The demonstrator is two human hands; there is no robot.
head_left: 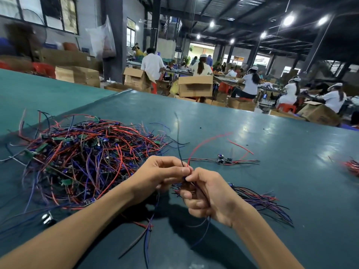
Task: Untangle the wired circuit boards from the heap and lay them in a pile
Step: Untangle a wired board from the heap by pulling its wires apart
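Left hand (161,173) and right hand (209,195) meet, both pinching wires (185,164) near the table's (242,121) front edge; heap (87,156) at left, bare surface toward the far edge.

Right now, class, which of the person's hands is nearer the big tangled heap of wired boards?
Left. The left hand is at the right edge of the heap; the right hand, gripping a wire bundle, lies further right, beyond the left.

Obstacles, to my left: heap (83,158) of tangled wired boards, spreading wide. Ahead: one lone board (223,159) with trailing wires. To my right: laid pile (262,200); at the far edge a small red bundle (352,166), possibly more boards. Free room: bare tabletop (252,133) beyond and between these.
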